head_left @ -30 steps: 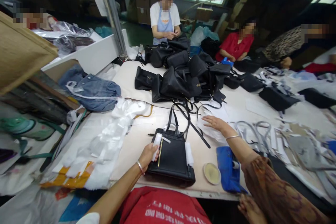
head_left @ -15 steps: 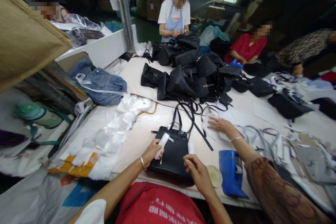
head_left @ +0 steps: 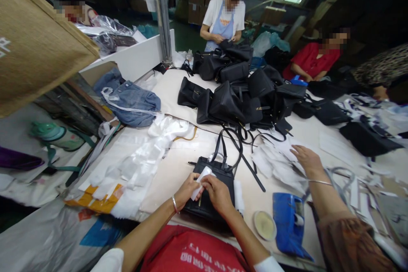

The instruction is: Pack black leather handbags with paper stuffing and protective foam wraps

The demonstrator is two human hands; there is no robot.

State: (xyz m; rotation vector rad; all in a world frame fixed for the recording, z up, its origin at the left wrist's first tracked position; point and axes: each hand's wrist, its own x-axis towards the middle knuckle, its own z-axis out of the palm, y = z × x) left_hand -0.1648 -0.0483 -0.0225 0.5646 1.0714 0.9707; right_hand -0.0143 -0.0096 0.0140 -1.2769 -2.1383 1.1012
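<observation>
A black handbag point(head_left: 227, 182) lies flat before me at the table's front edge, its handles and straps stretched away from me. My left hand point(head_left: 188, 190) is closed on a folded white strip point(head_left: 200, 182) above the bag's left part. My right hand point(head_left: 216, 191) meets it from the right, fingers pinched at the same strip. Another white piece point(head_left: 238, 195) sticks out along the bag's right side.
Black bags point(head_left: 229, 102) are heaped behind. White sheets point(head_left: 277, 157) lie right, beside another person's hand point(head_left: 307, 159). A round yellowish dish point(head_left: 264, 225) and blue dispenser point(head_left: 288, 221) stand front right. Plastic film point(head_left: 137, 157) and denim cloth point(head_left: 130, 100) lie left. Other people sit or stand beyond.
My right hand has moved left from the bag's right edge to the white strip in my left hand. The other person's hand has shifted right over the sheets. The view has turned slightly.
</observation>
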